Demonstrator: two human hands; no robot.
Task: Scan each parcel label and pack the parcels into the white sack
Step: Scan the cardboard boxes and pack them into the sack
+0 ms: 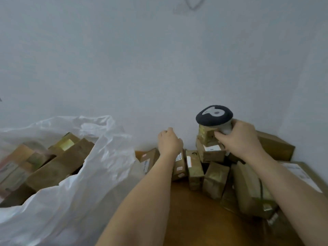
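The half-full sack (74, 174) gapes left of the tabletop (191, 210) parcels (211, 151); the left hand (169, 141) curls over one, the right hand (237, 137) grips the scanner (213, 115), whose nudge could topple the stack.

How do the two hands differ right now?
The right hand grips the scanner, raised over the stacked parcels; the left hand holds no tool and reaches down onto a parcel by the wall. Both are bare and stretched forward.
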